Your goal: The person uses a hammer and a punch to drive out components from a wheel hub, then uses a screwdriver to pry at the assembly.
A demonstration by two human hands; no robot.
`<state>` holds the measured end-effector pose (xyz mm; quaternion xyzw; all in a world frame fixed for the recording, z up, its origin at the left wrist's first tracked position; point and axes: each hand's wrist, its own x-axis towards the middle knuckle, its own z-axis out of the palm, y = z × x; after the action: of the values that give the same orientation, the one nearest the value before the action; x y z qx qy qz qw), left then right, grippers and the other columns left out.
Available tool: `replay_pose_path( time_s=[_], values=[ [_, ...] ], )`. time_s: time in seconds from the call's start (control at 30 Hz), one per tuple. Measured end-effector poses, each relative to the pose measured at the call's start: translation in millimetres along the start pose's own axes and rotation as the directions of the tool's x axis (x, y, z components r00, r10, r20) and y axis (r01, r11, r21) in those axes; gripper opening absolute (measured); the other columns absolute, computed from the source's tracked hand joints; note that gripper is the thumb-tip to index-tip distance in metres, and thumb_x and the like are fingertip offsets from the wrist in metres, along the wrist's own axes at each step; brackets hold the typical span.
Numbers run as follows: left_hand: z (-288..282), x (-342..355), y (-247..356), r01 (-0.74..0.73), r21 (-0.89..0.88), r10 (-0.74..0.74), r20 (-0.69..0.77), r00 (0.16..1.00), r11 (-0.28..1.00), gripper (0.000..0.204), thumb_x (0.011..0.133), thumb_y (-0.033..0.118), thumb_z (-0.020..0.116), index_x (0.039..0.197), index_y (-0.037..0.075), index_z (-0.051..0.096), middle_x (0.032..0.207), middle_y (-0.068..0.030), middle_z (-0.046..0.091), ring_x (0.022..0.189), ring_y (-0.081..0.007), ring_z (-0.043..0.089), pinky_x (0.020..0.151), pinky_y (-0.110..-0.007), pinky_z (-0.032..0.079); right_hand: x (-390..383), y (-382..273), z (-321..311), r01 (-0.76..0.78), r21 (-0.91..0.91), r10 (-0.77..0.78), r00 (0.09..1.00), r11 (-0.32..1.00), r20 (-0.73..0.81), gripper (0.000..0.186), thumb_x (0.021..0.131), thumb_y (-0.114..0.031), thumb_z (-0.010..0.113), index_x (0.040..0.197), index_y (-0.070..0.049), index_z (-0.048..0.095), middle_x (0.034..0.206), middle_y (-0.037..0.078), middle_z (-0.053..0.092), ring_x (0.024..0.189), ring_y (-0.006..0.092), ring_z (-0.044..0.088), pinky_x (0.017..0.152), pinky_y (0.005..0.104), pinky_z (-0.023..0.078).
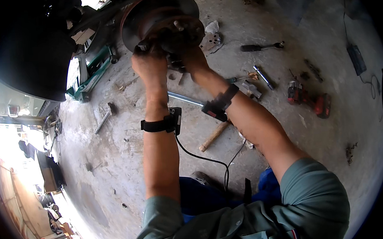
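A rusty brake disc [159,10] is mounted at the top of the view. A dark brake caliper [175,43] lies against its near side, much of it in shadow. My left hand [150,67] is closed on the caliper's left end, knuckles toward me. On the caliper's right side my right hand [195,59] grips too, its fingers mostly lost in the shade. Each wrist wears a black strap with a small box, and a thin cable hangs from them.
Around me on the concrete floor lie a ratchet [262,47], a socket extension [264,77], a red cordless drill [307,98], a hammer [104,117] and a wooden handle [214,136]. A green floor jack [93,75] stands left of the disc, beside dark bodywork [27,55].
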<state>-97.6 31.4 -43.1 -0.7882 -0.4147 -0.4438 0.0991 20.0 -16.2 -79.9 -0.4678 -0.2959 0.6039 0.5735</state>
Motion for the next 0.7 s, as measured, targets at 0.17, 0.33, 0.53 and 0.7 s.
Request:
replay_pose_path(
  time_s=[0.17, 0.33, 0.53, 0.7],
  values=[
    [-1.1, 5.2, 23.0, 0.239, -0.172, -0.251, -0.05, 0.967, 0.956, 0.031, 0.09, 0.034, 0.064, 0.082, 0.006, 0.072, 0.073, -0.017, 0.068, 0.071, -0.0362, 0.068, 0.06, -0.042, 0.051, 7.6, -1.5, 4.6, -0.135, 0.732, -0.151, 0.939, 0.668, 0.31, 0.028, 0.1, -0.035, 0.047, 0.117, -0.016, 0.059, 0.097, 0.001, 0.067, 0.094, 0.0204, 0.065, 0.08, 0.034, 0.054],
    [1.6, 4.4, 15.4, 0.242, -0.149, -0.248, -0.025, 0.968, 0.959, 0.034, 0.09, 0.035, 0.064, 0.077, 0.004, 0.071, 0.069, -0.0165, 0.067, 0.069, -0.036, 0.068, 0.06, -0.042, 0.051, 15.7, 5.7, 2.8, 0.213, 0.354, -0.262, 0.96, 0.91, 0.096, 0.028, 0.1, -0.037, 0.05, 0.119, -0.018, 0.055, 0.097, 0.001, 0.066, 0.096, 0.0195, 0.062, 0.084, 0.0343, 0.052],
    [3.1, 3.7, -0.3, 0.071, -0.066, -0.074, -0.048, 0.996, 0.995, 0.03, 0.09, 0.035, 0.064, 0.082, 0.006, 0.072, 0.077, -0.0156, 0.07, 0.076, -0.0354, 0.069, 0.061, -0.041, 0.051, -6.0, 2.8, 11.5, 0.41, -0.526, -0.528, 0.844, 0.745, -0.09, 0.024, 0.099, -0.035, 0.053, 0.114, -0.017, 0.058, 0.091, 0.0, 0.063, 0.082, 0.0156, 0.062, 0.07, 0.0301, 0.053],
    [-1.5, 4.7, 18.6, 0.352, -0.177, -0.356, 0.011, 0.935, 0.919, 0.029, 0.089, 0.036, 0.064, 0.089, 0.01, 0.074, 0.083, -0.0148, 0.071, 0.081, -0.0387, 0.068, 0.066, -0.044, 0.052, -0.6, -9.1, 12.7, -0.235, 0.844, -0.201, 0.908, 0.483, 0.368, 0.023, 0.097, -0.028, 0.052, 0.117, -0.017, 0.056, 0.103, 0.0, 0.062, 0.088, 0.0149, 0.062, 0.068, 0.0276, 0.052]
  ],
)
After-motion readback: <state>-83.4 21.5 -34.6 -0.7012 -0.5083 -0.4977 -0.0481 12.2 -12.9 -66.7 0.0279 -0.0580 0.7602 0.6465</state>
